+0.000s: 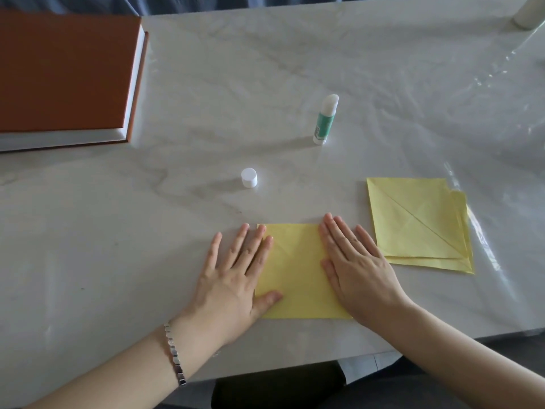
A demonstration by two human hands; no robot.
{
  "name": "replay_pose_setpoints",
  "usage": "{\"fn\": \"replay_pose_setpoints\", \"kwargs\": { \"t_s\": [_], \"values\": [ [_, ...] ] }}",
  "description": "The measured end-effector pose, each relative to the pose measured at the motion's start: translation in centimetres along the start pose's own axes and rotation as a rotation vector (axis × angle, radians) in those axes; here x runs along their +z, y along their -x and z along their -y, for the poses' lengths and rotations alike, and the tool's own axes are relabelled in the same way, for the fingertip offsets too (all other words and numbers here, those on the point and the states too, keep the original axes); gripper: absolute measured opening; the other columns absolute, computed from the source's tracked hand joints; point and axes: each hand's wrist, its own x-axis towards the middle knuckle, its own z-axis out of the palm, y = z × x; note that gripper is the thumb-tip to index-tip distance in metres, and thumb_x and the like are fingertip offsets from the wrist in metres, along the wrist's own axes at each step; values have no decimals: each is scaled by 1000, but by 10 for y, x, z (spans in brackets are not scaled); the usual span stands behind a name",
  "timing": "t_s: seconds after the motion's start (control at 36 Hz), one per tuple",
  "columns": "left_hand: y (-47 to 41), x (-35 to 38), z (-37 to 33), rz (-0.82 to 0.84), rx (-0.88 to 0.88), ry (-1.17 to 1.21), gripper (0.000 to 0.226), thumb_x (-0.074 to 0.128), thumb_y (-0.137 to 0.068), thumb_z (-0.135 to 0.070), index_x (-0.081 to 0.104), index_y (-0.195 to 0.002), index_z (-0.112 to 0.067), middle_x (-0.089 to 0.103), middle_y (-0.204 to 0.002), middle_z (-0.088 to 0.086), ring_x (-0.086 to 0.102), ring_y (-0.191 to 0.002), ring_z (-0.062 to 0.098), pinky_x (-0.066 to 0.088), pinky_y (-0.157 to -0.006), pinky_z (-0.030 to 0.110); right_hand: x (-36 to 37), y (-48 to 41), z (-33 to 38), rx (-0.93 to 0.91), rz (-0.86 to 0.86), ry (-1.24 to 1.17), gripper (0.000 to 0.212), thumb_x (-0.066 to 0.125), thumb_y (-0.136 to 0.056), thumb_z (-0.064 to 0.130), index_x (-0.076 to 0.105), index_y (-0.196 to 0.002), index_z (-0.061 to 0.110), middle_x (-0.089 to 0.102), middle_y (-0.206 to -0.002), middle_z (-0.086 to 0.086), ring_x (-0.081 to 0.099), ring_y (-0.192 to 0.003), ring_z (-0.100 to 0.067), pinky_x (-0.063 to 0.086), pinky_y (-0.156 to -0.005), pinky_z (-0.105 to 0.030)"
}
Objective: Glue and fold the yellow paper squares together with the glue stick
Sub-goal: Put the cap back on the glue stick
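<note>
A yellow paper square (298,270) lies flat near the table's front edge. My left hand (236,278) rests flat on its left edge, fingers spread, thumb on the paper. My right hand (354,267) lies flat on its right edge. Both palms press down; neither grips anything. To the right sits a small stack of yellow squares (418,222) with a diagonal crease on top. The glue stick (324,119), green and white, stands upright and uncapped further back. Its white cap (249,178) stands apart, to the left and nearer me.
A thick orange-covered book (67,75) lies at the back left of the white marble table (118,231). A pale cylindrical object (528,13) stands at the far right corner. The table's front edge runs just below my wrists.
</note>
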Motion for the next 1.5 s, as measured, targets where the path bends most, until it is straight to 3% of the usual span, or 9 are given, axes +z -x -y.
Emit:
{"fn": "replay_pose_setpoints", "kwargs": {
  "t_s": [0.14, 0.28, 0.39, 0.56, 0.86, 1.11, 1.22, 1.36, 1.5],
  "values": [
    [3, -10, 15, -78, 62, -16, 76, 8, -95, -58, 49, -132, -6, 45, -142, 6, 33, -133, 23, 23, -102, 50, 0, 2, -3, -5, 10, -54, 62, 6, -98, 37, 43, -135, 3, 42, -142, -10, 30, -135, -19, 13, -111, -34],
    [-28, -34, 42, -411, -20, 338, 36, 47, -86, -30, 71, -70, -8, 72, -93, 6, 66, -97, 22, 40, -86, 35, -7, -9, -7, -73, -22, -138, 48, 35, -86, 34, 56, -119, 6, 56, -126, -10, 49, -117, -26, 33, -104, -36],
    [-62, -46, 50, -493, -337, 588, 23, 64, -80, -19, 66, -97, -4, 67, -98, 9, 60, -95, 21, 38, -84, 21, -27, -29, -15, -13, -61, -440, 35, 47, -89, 29, 61, -115, 11, 54, -121, -7, 49, -113, -26, 33, -98, -26],
    [-105, -49, 43, -217, -536, 722, 87, 79, -71, -28, 31, -142, -12, 35, -142, 5, 28, -131, 24, 25, -104, 29, -59, -81, -32, 224, -252, -714, 39, 63, -84, 13, 55, -122, 11, 52, -113, 0, 51, -98, -11, 39, -86, -20],
    [-116, -45, 43, -399, -505, 894, 35, 67, -82, -4, 58, -115, -11, 57, -75, -10, 58, -83, 15, 36, -66, 7, -55, -172, -29, 540, -235, -1045, 64, 73, -77, 28, 42, -130, 10, 51, -127, -3, 51, -113, -19, 40, -91, -30],
    [-102, -34, 57, -396, -372, 529, 11, 64, -85, -10, 64, -94, -4, 58, -89, 9, 52, -91, 28, 43, -80, 36, -51, -168, -27, 525, -307, -928, 16, 66, -81, 20, 59, -77, 7, 54, -61, 1, 48, -56, -15, 30, -43, -13],
    [-96, -35, 62, -312, -381, 356, 22, 49, -95, -27, 61, -94, -7, 57, -98, 9, 49, -99, 25, 36, -77, 31, -66, -140, -23, 456, -255, -1052, 16, 67, -81, 22, 64, -79, 7, 66, -72, -4, 52, -58, -11, 42, -59, -19],
    [-96, -67, 47, -396, -440, 737, 23, 52, -94, -31, 54, -78, -13, 57, -66, 2, 58, -62, 14, 33, -57, 23, -93, -104, -18, 369, -199, -1133, 12, 69, -80, 19, 66, -81, 8, 71, -83, -14, 64, -77, -31, 51, -81, -47],
    [-97, -103, 20, -405, -387, 1128, 18, 57, -92, -14, 59, -76, -22, 54, -60, -3, 50, -44, 1, 38, -50, 13, -119, -81, -9, 315, -192, -1354, 7, 67, -81, 14, 66, -80, 21, 72, -74, 7, 66, -75, -11, 55, -67, -22]
  ]
}}
